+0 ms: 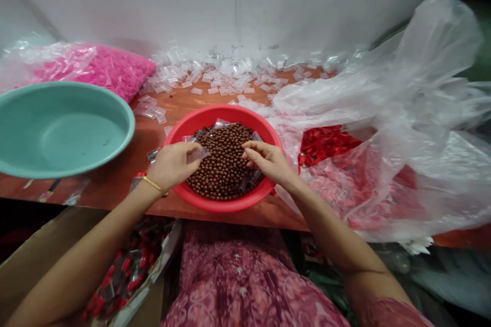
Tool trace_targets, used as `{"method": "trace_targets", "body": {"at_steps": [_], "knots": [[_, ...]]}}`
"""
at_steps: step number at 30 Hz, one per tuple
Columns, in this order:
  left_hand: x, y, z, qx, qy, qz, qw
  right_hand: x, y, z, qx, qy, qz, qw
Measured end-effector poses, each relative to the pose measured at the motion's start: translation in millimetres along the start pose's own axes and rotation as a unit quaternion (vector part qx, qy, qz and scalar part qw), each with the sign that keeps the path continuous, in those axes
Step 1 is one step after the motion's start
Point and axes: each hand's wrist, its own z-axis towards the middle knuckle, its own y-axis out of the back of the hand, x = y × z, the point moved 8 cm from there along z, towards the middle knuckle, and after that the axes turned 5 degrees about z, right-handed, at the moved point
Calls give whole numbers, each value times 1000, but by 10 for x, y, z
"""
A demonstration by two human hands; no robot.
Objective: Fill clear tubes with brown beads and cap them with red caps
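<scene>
A red basin (226,205) sits at the table's front edge, holding a heap of shiny brown beads (222,163). Over its left side, my left hand (174,163) pinches a small clear plastic container (198,154) between thumb and fingers. On the opposite side, my right hand (266,162) hovers over the beads with thumb and fingertips drawn together. Whatever those fingertips hold is too small to make out. Several more clear containers (251,179) lie among the beads near the rim.
A teal basin (72,133) stands left, before a bag of pink pieces (111,69). Clear plastic pieces (230,79) lie scattered along the wall. At right, a large plastic bag (383,102) holds red pieces (326,145). Below the table is a box of red-capped items (130,271).
</scene>
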Motion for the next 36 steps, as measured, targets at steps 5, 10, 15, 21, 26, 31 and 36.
{"method": "trace_targets", "body": {"at_steps": [5,10,15,21,26,31,36], "knots": [[-112,-430,25,204,-79,280,935,179,354,-388,-128,111,-123,978],[-304,-750,198,186,-103,275,938,-12,1193,-685,-253,67,-279,924],[-251,-866,426,136,-60,174,973,-443,1855,-555,-194,-133,-560,795],[-96,-832,492,102,31,-345,932,-632,1732,-355,-101,-158,-678,711],[-83,-682,348,68,76,-546,831,-697,1712,-349,-126,-137,-671,717],[-102,-673,263,74,83,-607,787,-651,2008,-445,-303,-104,-486,813],[-171,-689,266,109,60,-632,765,-495,2094,-448,-395,4,-51,917]]}}
